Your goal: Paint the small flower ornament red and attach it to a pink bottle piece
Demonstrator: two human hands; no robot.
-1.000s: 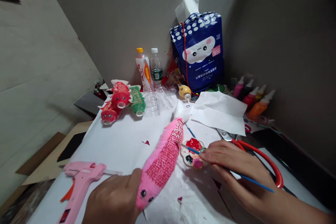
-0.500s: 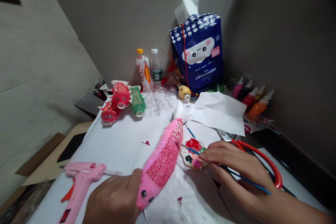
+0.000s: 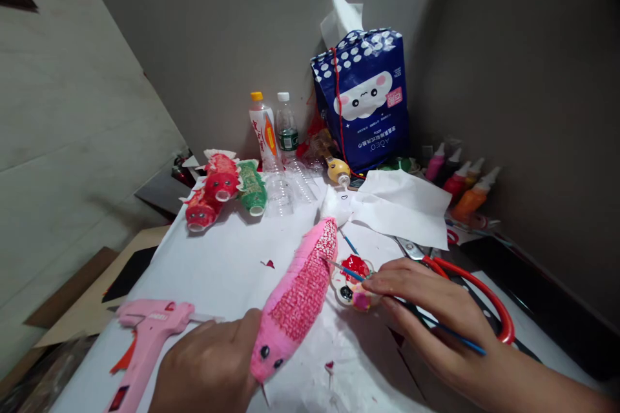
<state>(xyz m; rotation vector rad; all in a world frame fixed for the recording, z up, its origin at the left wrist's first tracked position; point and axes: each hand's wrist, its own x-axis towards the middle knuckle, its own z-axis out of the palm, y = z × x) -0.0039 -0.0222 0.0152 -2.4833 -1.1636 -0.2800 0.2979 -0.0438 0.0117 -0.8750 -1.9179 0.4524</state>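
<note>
A pink fish figure (image 3: 299, 293) with black eyes, red-painted scales and a white tail lies slantwise on the white-covered table. My left hand (image 3: 206, 361) is closed around its head end, the fingertips partly hidden. Between the thumb and fingers of my right hand (image 3: 431, 310) is a thin blue paintbrush (image 3: 352, 273), its tip touching the scale pattern on the fish's upper right side. Just right of the fish, partly under my right fingers, sits a flower-shaped paint palette (image 3: 342, 284) with red, black and pink paint.
A pink glue gun (image 3: 150, 329) lies at left. Two red fish and a green fish (image 3: 252, 188) stand behind it, near bottles (image 3: 287, 126). A blue tissue pack (image 3: 371, 110) is at the back. Red-handled scissors (image 3: 496, 297) and paint bottles (image 3: 472, 197) are at right.
The brush tip has shifted slightly along the scales, with my right hand moving a little to the left. My left hand keeps its hold on the fish. The whole view has shifted slightly.
</note>
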